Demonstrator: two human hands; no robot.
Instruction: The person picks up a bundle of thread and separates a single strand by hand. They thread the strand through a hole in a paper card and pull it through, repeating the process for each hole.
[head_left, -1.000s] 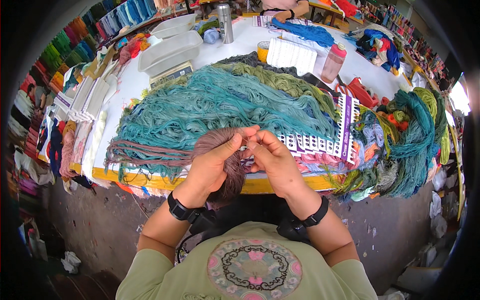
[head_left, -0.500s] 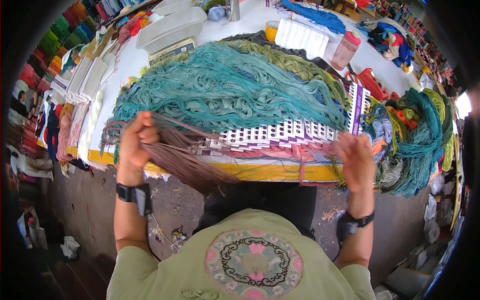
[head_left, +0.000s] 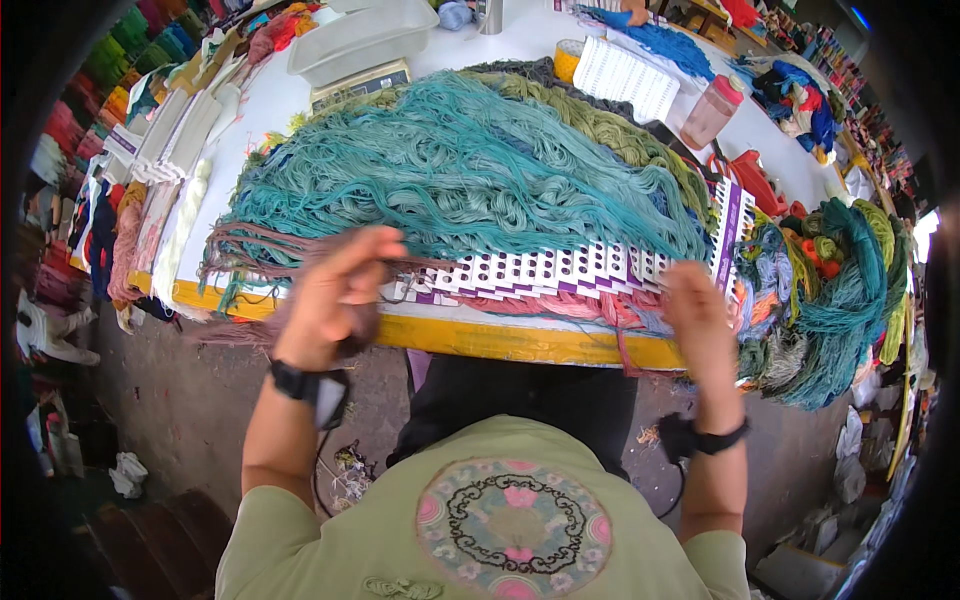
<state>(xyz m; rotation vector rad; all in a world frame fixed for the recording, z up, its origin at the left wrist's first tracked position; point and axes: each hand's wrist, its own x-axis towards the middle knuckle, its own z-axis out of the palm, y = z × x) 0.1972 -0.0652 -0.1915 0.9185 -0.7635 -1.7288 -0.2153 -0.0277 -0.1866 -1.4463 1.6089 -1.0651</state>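
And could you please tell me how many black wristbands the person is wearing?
2: the left wristband is on the left wrist, the right wristband on the right wrist; both are visible.

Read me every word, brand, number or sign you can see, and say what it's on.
I won't copy printed words, but here is where marks show:
Purple-edged card, right of the teal yarn: small light lettering, not quoted.
White sheet beyond the yarn: rows of marks, too small to read.
White card stack, far left: purple patches, too small to read.
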